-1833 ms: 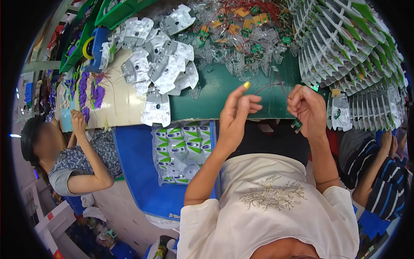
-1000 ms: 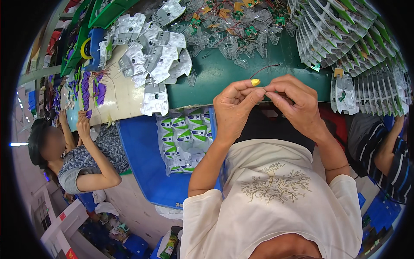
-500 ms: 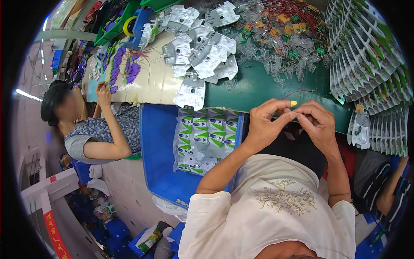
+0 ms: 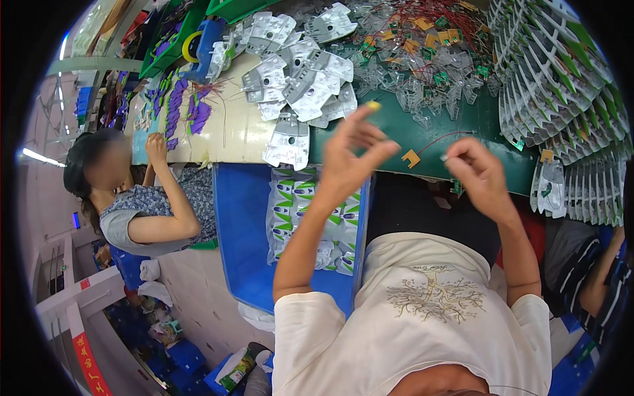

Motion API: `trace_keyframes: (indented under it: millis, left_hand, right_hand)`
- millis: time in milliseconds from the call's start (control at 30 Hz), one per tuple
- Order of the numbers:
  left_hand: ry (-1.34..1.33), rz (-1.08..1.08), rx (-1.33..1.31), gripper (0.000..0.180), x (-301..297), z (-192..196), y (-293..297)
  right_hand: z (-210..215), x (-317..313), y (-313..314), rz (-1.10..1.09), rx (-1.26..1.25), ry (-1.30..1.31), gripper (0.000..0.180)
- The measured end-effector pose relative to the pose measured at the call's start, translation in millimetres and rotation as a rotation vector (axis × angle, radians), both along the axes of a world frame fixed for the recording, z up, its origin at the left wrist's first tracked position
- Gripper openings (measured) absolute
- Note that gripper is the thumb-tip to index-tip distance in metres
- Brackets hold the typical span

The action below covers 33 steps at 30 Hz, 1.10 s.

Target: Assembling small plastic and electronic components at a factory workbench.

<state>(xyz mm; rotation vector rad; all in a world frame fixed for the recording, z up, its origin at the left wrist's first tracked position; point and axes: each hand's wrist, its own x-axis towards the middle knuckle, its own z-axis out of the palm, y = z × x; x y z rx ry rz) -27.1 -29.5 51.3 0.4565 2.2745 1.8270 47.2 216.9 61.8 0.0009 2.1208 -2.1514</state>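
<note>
My left hand [image 4: 353,158] is raised over the table's front edge near the grey-and-white plastic housings. Its fingers are apart and empty, with a yellow wrap on one fingertip. My right hand [image 4: 481,177] is at the edge farther right, fingers curled in a pinch. A tiny pale bit shows at its thumb tip, too small to name. Between the hands, a small orange circuit board [image 4: 411,158] lies at the green table's edge. A thin red wire [image 4: 444,137] runs from it toward the right hand. Below that hand a little green board [image 4: 456,187] is partly visible.
Grey-and-white housings [image 4: 288,140] are piled at the table's back left. Clear plastic parts [image 4: 429,86] with red wires and boards lie behind my hands. Stacked housings [image 4: 555,86] rise at the right. A blue bin [image 4: 247,277] holds packed pieces. A co-worker [image 4: 158,204] sits left.
My hands were together, pinching something small; now they are apart. The left has opened and moved left and up, the right slightly down. The orange board now shows between them.
</note>
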Motion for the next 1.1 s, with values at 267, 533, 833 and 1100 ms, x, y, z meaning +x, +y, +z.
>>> trace_keyframes:
  millis: [267, 533, 833, 1100]
  left_hand:
    - [0.820, 0.332, -0.922, 0.030, -63.9, -17.6, -42.5]
    - [1.044, 0.171, -0.684, 0.030, 21.9, 0.4, 24.2]
    - [0.832, -0.165, -0.514, 0.033, 73.6, -52.0, 99.7]
    - [0.789, -0.236, -0.482, 0.039, 62.1, -37.9, 103.2]
  right_hand:
    - [7.2, 15.3, 26.7, -0.033, -0.081, -0.141, 0.007]
    - [15.9, 43.0, 68.2, -0.194, 0.138, -0.102, 0.008]
    - [7.6, 38.6, 53.9, -0.099, 0.629, 0.132, 0.010]
    - [-30.3, 16.8, 39.2, 0.035, 1.108, 0.511, 0.011]
